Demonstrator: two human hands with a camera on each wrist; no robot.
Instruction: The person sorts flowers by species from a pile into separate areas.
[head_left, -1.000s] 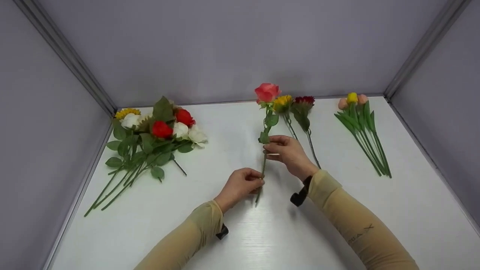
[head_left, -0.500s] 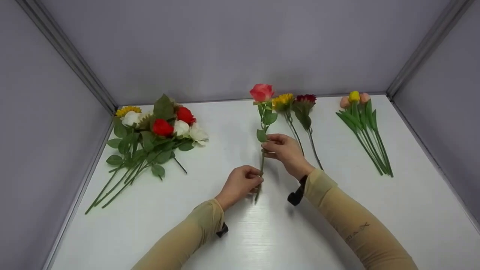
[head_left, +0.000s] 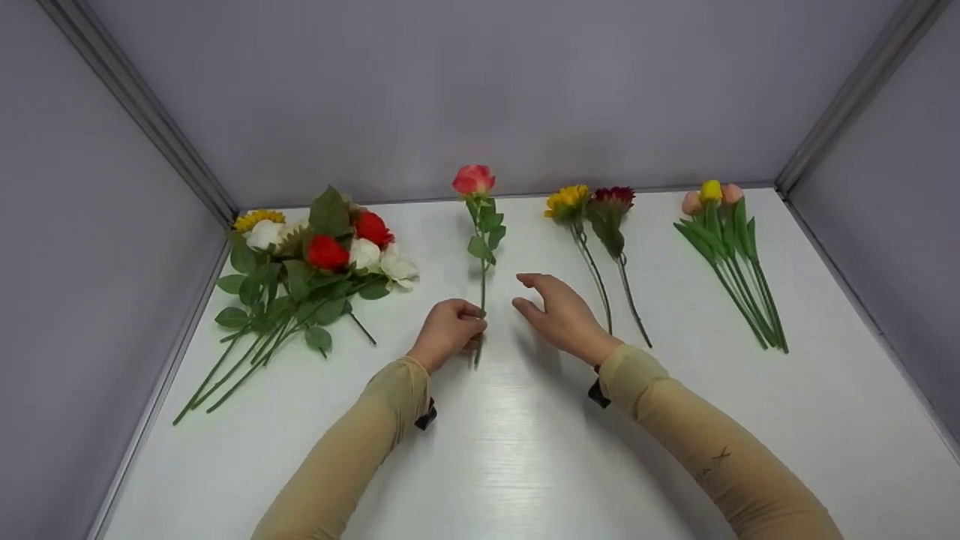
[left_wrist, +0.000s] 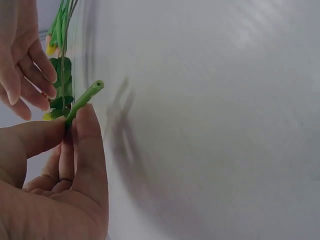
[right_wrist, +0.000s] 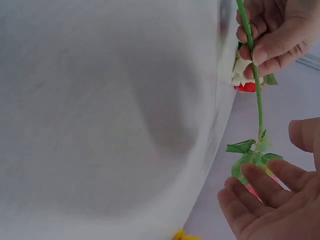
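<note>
In the head view a pink rose (head_left: pixel 473 180) with green leaves stands out from my left hand (head_left: pixel 447 334), which pinches its stem (head_left: pixel 482 289) low down between thumb and fingers. The stem's cut end (left_wrist: pixel 98 85) pokes past the fingertips in the left wrist view. To the right of the rose, my right hand (head_left: pixel 561 315) is apart from it, thumb and fingers spread and holding nothing. Just beyond that hand lie a yellow flower (head_left: pixel 568 204) and a dark red flower (head_left: pixel 613 201) on long stems. The right wrist view shows the rose's head partly hidden behind my right fingers.
On the left of the white table (head_left: pixel 495 480) lies a pile of flowers, with red roses (head_left: pixel 327 253), white roses (head_left: pixel 397 265) and a sunflower (head_left: pixel 259 219). Pink and yellow tulips (head_left: pixel 710 192) lie at the right. Grey walls (head_left: pixel 495 90) enclose the back and sides.
My right hand has let go of the rose's stem and its fingers have spread. My left hand has carried the rose to the left and a little farther from me.
</note>
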